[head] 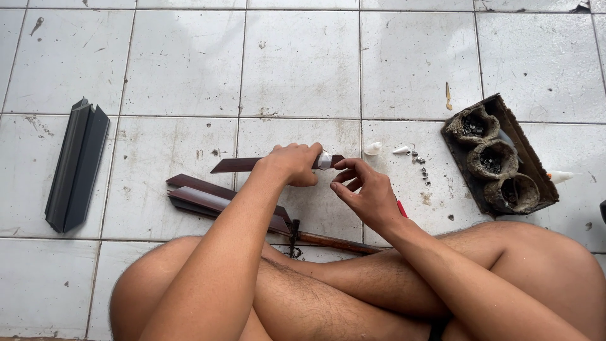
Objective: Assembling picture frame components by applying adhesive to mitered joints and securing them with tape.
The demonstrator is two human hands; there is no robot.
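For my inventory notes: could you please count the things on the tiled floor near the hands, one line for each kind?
Dark brown strips: 3, one in the left hand, two on the floor
Dark grey profiles: 2
Round cups in the tray: 3
White cone tips: 3
Total: 11

The left hand [291, 163] grips a dark brown strip [243, 165] above the tiled floor [303, 63] — the right hand [363, 189] pinches at its white-wrapped end [324, 160]; more strips [208, 199] lie beneath.
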